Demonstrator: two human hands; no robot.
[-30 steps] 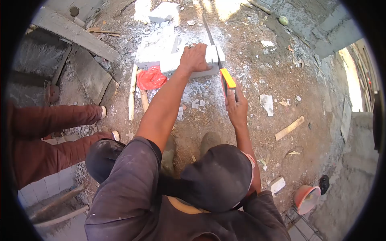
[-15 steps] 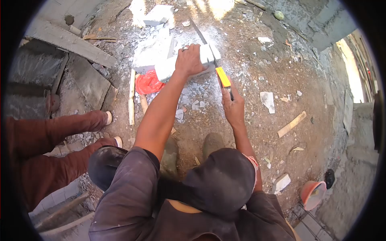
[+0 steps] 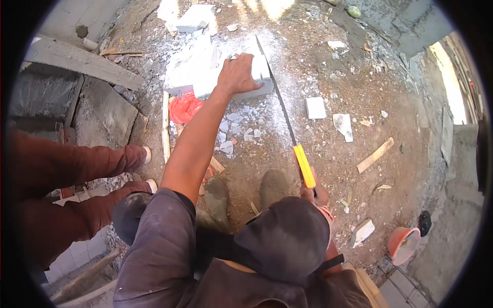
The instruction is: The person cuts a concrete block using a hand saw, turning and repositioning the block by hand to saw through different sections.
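My left hand (image 3: 238, 76) presses on a white lightweight block (image 3: 258, 92), its fingers over the top and its thumb by the near edge. In my right hand (image 3: 314, 192), partly hidden behind my knee, is the yellow handle of a handsaw (image 3: 284, 110). The blade slants away from me, its far part alongside the block's right end. A small white offcut (image 3: 315, 108) lies on the ground right of the blade. Red plastic (image 3: 185, 108) is crumpled at the block's near left. Pale dust covers the ground around the block.
Another person's legs in brown trousers (image 3: 82, 164) stand at the left. Another white block (image 3: 196, 18) is farther back. A wood strip (image 3: 375, 155), a broken white piece (image 3: 343, 127) and an orange bucket (image 3: 403, 245) are on the right. A concrete beam (image 3: 84, 62) lies at upper left.
My right hand has drawn the handsaw back toward my knee, baring more of the blade. A small white offcut now lies on the ground to the right; my left hand stays on the block.
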